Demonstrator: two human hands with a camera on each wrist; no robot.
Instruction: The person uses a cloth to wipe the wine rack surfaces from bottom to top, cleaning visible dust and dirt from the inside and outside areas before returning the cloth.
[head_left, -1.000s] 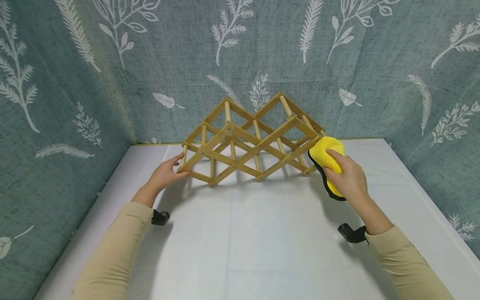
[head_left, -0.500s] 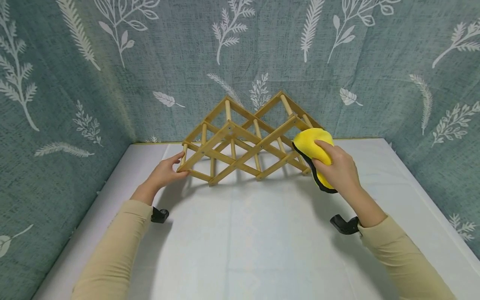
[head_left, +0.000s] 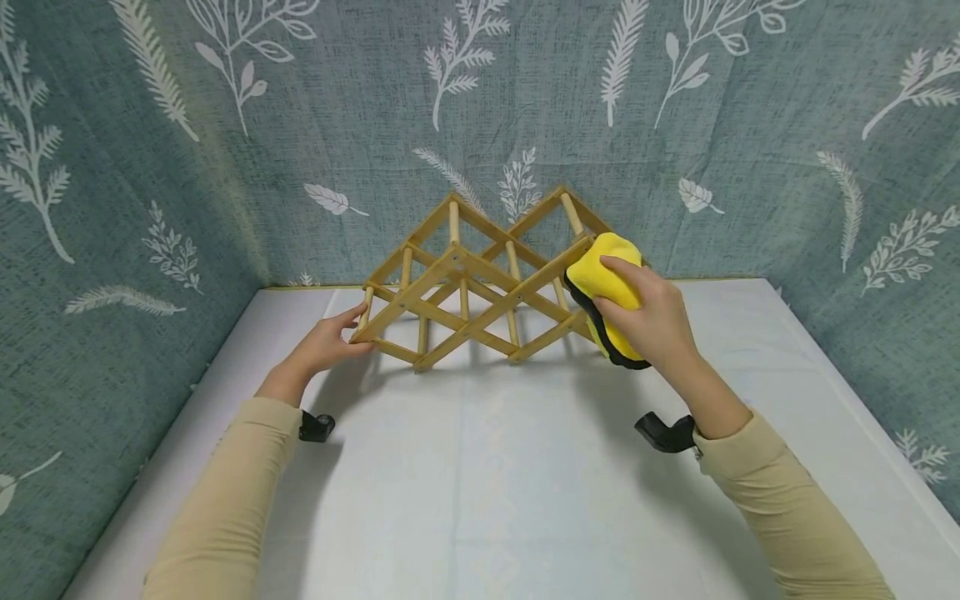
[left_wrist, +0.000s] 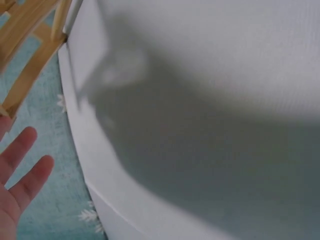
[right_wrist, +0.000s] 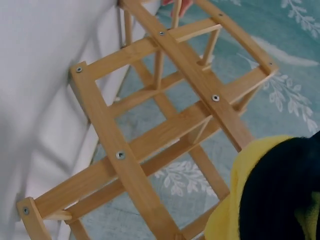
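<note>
A folding wooden lattice rack (head_left: 491,279), made of crossed slats joined by round dowels, stands in two peaks at the back of the white table. My left hand (head_left: 326,343) grips its left end, thumb at the lower slat and fingers behind the end dowel. In the left wrist view, fingers (left_wrist: 31,182) show spread beside the slats. My right hand (head_left: 651,315) holds a bunched yellow cloth (head_left: 613,275) with a black edge against the rack's right-hand slats, covering part of them. The right wrist view shows the cloth (right_wrist: 225,200) overlapping the lattice (right_wrist: 150,125).
The white-covered table (head_left: 480,475) runs under both forearms. A blue-green curtain (head_left: 375,108) with white leaf prints hangs behind the rack and along both sides. Black wrist mounts (head_left: 666,432) stick out from the sleeves.
My right hand has moved the yellow cloth leftward and up along the rack, from its right end toward the right peak. The left hand keeps its place, and the rack has barely shifted.
</note>
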